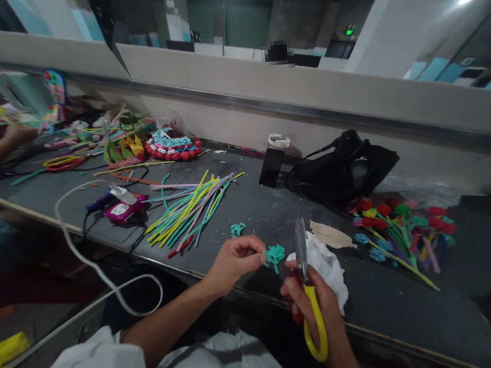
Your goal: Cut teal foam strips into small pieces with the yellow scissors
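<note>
My right hand (318,298) grips scissors (307,276) with yellow and red handles, the blades pointing up and away from me. To its left, my left hand (237,263) has thumb and forefinger pinched together. Its fingertips are beside a small pile of cut green pieces (275,254), and I cannot make out what is between them. A smaller heap of green pieces (238,229) lies just beyond that hand. Farther left is a loose bundle of fuzzy pipe cleaners (191,209) in yellow, green, pink and blue.
Crumpled white paper (328,265) lies by my right hand, with pipe-cleaner flowers (404,227) farther right. Behind stand a black cup (272,167) and a black bag (343,170). A purple power strip (125,209) with cables sits left. Another person's hands (13,135) are at far left.
</note>
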Demonstrator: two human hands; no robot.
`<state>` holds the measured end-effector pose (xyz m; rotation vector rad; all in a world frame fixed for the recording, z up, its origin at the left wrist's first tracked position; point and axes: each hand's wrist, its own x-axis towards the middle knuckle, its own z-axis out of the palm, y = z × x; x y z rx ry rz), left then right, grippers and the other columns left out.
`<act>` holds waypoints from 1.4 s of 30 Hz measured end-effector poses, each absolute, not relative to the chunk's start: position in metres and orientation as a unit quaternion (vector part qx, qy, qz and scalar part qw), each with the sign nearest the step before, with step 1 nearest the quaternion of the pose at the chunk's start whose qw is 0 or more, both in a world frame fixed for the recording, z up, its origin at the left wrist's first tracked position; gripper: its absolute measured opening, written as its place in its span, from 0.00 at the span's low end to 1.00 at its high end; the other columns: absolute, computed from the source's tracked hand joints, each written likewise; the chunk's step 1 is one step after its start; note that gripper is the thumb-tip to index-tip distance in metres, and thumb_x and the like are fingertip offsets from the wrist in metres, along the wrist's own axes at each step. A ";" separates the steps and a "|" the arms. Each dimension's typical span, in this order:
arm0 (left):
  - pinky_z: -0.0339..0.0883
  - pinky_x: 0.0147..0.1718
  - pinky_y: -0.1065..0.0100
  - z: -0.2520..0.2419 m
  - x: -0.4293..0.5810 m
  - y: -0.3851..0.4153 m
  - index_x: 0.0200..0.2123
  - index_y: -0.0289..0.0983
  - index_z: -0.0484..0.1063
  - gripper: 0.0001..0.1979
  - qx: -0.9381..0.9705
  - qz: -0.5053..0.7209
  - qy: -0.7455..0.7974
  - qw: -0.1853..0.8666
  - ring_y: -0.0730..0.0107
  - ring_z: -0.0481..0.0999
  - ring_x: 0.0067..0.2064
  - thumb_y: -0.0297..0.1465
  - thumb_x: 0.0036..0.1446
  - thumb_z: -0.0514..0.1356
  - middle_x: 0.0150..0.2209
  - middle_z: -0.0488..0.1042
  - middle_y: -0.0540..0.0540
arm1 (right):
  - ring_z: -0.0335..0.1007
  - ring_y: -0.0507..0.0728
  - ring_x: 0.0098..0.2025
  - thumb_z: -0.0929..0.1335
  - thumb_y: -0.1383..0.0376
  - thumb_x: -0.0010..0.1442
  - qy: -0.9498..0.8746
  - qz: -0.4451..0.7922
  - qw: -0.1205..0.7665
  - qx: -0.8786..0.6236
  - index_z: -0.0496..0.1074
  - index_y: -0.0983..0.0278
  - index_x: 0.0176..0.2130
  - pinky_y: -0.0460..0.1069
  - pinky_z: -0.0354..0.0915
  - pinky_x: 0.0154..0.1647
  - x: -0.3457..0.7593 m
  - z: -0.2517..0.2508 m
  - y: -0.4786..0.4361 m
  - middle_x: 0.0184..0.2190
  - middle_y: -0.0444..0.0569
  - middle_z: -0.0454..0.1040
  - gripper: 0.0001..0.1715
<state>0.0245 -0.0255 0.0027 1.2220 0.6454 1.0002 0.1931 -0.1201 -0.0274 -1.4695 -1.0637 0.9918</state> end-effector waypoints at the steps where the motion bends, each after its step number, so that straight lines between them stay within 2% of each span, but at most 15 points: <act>1: 0.60 0.34 0.72 0.004 0.026 -0.027 0.26 0.33 0.74 0.07 0.548 0.439 0.274 0.657 0.74 0.67 0.33 0.30 0.47 0.68 0.30 0.71 0.49 | 0.59 0.47 0.15 0.70 0.49 0.55 -0.410 0.456 0.540 -0.577 0.66 0.64 0.50 0.42 0.57 0.12 0.189 -0.022 -0.118 0.26 0.45 0.75 0.29; 4: 0.62 0.36 0.70 0.005 0.028 -0.030 0.27 0.33 0.74 0.06 0.569 0.428 0.250 0.656 0.72 0.69 0.34 0.29 0.49 0.67 0.30 0.71 0.47 | 0.63 0.48 0.18 0.72 0.51 0.53 -0.348 0.528 0.581 -0.512 0.64 0.61 0.51 0.42 0.60 0.14 0.177 -0.010 -0.110 0.28 0.45 0.75 0.31; 6: 0.63 0.36 0.69 0.005 0.028 -0.030 0.27 0.33 0.75 0.05 0.580 0.422 0.243 0.653 0.71 0.70 0.33 0.29 0.50 0.66 0.31 0.71 0.47 | 0.63 0.48 0.19 0.74 0.54 0.52 -0.336 0.549 0.591 -0.486 0.64 0.61 0.50 0.43 0.61 0.16 0.172 -0.006 -0.105 0.26 0.42 0.73 0.31; 12: 0.62 0.39 0.69 0.000 0.026 -0.030 0.27 0.32 0.76 0.04 0.597 0.426 0.255 0.630 0.71 0.70 0.36 0.28 0.49 0.66 0.31 0.72 0.47 | 0.62 0.46 0.19 0.74 0.59 0.52 -0.350 0.522 0.611 -0.481 0.63 0.59 0.48 0.43 0.63 0.20 0.170 -0.006 -0.099 0.27 0.37 0.70 0.27; 15: 0.61 0.37 0.71 -0.002 0.030 -0.033 0.27 0.33 0.76 0.05 0.536 0.425 0.285 0.672 0.73 0.69 0.34 0.29 0.47 0.68 0.30 0.72 0.49 | 0.67 0.48 0.24 0.73 0.61 0.54 -0.397 0.428 0.613 -0.533 0.64 0.59 0.48 0.44 0.67 0.25 0.170 -0.005 -0.099 0.29 0.39 0.71 0.24; 19: 0.60 0.35 0.73 -0.003 0.035 -0.038 0.26 0.33 0.76 0.07 0.453 0.404 0.315 0.730 0.76 0.68 0.30 0.30 0.44 0.69 0.26 0.72 0.52 | 0.73 0.51 0.30 0.69 0.64 0.57 -0.530 0.157 0.576 -0.603 0.67 0.62 0.46 0.46 0.69 0.33 0.171 -0.009 -0.101 0.31 0.43 0.74 0.15; 22: 0.61 0.36 0.72 -0.005 0.037 -0.038 0.26 0.33 0.77 0.08 0.448 0.398 0.321 0.734 0.75 0.69 0.30 0.31 0.43 0.70 0.25 0.73 0.51 | 0.74 0.53 0.34 0.67 0.65 0.59 -0.586 0.047 0.546 -0.597 0.69 0.62 0.47 0.47 0.69 0.34 0.173 -0.019 -0.102 0.37 0.48 0.75 0.14; 30: 0.62 0.34 0.72 -0.006 0.038 -0.036 0.25 0.33 0.75 0.09 0.455 0.408 0.340 0.715 0.74 0.69 0.29 0.32 0.42 0.69 0.25 0.73 0.51 | 0.74 0.55 0.36 0.66 0.64 0.61 -0.627 0.020 0.514 -0.585 0.70 0.60 0.48 0.48 0.69 0.35 0.178 -0.021 -0.103 0.37 0.47 0.76 0.14; 35: 0.58 0.30 0.74 0.004 0.029 -0.030 0.25 0.33 0.74 0.09 0.484 0.440 0.348 0.672 0.76 0.66 0.28 0.31 0.42 0.69 0.25 0.71 0.51 | 0.72 0.54 0.30 0.68 0.61 0.61 -0.636 0.004 0.468 -0.613 0.70 0.62 0.48 0.47 0.68 0.30 0.191 -0.025 -0.109 0.33 0.47 0.75 0.15; 38: 0.58 0.29 0.74 0.010 0.023 -0.025 0.25 0.33 0.73 0.09 0.489 0.448 0.350 0.662 0.76 0.65 0.28 0.32 0.43 0.69 0.25 0.70 0.51 | 0.72 0.58 0.39 0.67 0.63 0.61 -0.686 -0.027 0.401 -0.607 0.69 0.60 0.49 0.52 0.69 0.41 0.207 -0.037 -0.116 0.37 0.49 0.76 0.15; 42: 0.58 0.29 0.73 0.012 0.019 -0.022 0.25 0.33 0.73 0.09 0.499 0.443 0.349 0.658 0.75 0.66 0.29 0.32 0.43 0.68 0.26 0.70 0.50 | 0.72 0.59 0.39 0.67 0.67 0.60 -0.729 -0.049 0.347 -0.588 0.69 0.60 0.51 0.53 0.68 0.42 0.221 -0.049 -0.124 0.38 0.50 0.76 0.18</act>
